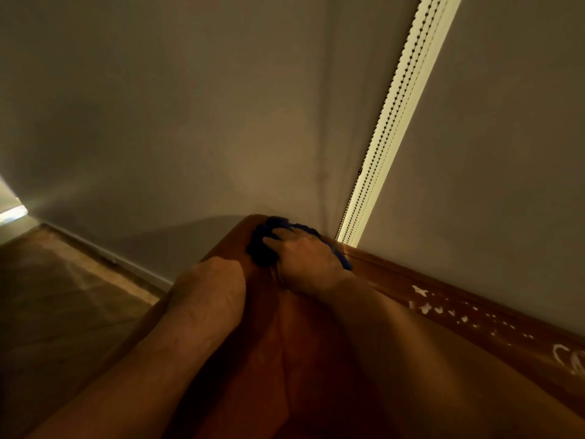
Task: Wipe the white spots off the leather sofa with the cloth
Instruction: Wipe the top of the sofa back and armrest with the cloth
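Observation:
A brown leather sofa [278,343] fills the lower middle, its corner pushed into the corner of the room. My right hand [304,261] presses a dark blue cloth [264,245] onto the top of the sofa's corner, fingers curled over the bunched cloth. My left hand [210,288] grips the sofa's left edge just below that corner, fingers wrapped over the leather. White spots [443,308] run along the sofa's top edge to the right, ending in a bigger white smear [569,359] near the frame's right edge.
A grey wall [158,122] rises behind the sofa. To the right hangs a window blind [490,153] with a beaded cord [389,128] and a bright gap beside it. Wooden floor [63,296] and a skirting board lie on the left.

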The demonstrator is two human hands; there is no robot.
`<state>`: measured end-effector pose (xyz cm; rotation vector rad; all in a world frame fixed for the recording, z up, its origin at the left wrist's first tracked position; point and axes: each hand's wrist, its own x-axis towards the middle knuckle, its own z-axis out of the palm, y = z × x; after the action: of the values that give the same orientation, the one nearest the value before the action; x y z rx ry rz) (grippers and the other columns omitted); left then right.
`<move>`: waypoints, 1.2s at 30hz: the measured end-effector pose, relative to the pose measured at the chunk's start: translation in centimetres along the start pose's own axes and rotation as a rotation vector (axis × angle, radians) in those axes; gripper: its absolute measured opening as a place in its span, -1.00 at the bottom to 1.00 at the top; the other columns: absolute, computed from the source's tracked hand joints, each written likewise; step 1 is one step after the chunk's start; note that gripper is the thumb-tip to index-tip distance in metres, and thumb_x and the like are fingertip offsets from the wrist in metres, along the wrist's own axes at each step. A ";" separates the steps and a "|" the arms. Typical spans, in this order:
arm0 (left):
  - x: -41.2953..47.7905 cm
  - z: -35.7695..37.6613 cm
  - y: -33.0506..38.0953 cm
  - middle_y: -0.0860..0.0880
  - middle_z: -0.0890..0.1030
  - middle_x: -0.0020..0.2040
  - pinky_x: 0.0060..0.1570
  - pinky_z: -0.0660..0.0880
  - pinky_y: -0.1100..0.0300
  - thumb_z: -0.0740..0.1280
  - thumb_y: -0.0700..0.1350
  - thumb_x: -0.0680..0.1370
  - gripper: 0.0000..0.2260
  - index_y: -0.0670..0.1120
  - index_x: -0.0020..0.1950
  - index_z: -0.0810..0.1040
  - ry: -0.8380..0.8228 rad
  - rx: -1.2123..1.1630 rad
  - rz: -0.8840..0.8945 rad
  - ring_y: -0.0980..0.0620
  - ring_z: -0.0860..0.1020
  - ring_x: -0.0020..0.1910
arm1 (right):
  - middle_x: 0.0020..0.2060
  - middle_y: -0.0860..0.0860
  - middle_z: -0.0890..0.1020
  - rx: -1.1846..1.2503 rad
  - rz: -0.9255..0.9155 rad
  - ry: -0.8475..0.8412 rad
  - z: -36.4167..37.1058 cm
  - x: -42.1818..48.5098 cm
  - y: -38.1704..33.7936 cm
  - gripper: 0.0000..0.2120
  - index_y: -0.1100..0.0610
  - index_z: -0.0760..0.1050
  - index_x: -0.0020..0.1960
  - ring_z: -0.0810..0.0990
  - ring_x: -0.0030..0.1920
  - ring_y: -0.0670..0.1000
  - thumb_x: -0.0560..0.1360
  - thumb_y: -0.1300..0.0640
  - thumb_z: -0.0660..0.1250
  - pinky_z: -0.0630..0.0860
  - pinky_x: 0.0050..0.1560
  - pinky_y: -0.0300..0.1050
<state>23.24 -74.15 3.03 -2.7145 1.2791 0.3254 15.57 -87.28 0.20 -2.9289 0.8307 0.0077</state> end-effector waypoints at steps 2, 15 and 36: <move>0.0 -0.3 -0.2 -0.09 0.58 0.03 -0.12 0.50 0.11 0.33 -0.20 0.50 -0.85 -0.10 0.07 0.57 0.008 -0.002 -0.003 -0.08 0.58 0.01 | 0.30 0.09 0.42 -0.023 0.092 0.037 -0.4 -0.3 0.7 -0.60 0.06 0.35 0.36 0.42 0.26 0.19 0.53 0.09 0.17 0.42 0.11 0.07; 0.0 0.1 -0.8 -0.04 0.59 -0.17 -0.25 0.44 0.11 0.36 0.04 0.51 -0.82 -0.05 -0.05 0.61 0.051 -0.069 -0.012 -0.01 0.54 -0.23 | 0.05 0.15 0.53 -0.049 0.409 0.216 -0.3 -6.6 2.8 -0.71 0.18 0.49 0.20 0.50 0.05 0.19 0.53 0.31 0.15 0.58 -0.07 0.01; 0.2 1.1 -0.8 -0.13 0.60 0.11 0.08 0.54 0.00 0.40 -0.08 0.46 -0.71 -0.07 0.16 0.55 0.070 -0.097 0.008 -0.14 0.58 0.09 | 0.26 0.09 0.54 0.705 0.166 0.265 6.9 -10.9 -6.7 -0.52 0.17 0.53 0.24 0.48 0.26 0.10 0.44 0.13 0.00 0.31 0.39 -0.10</move>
<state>23.85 -73.56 1.93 -2.8254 1.3262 0.3041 9.97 -75.31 -5.67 -2.2173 0.8783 -0.5506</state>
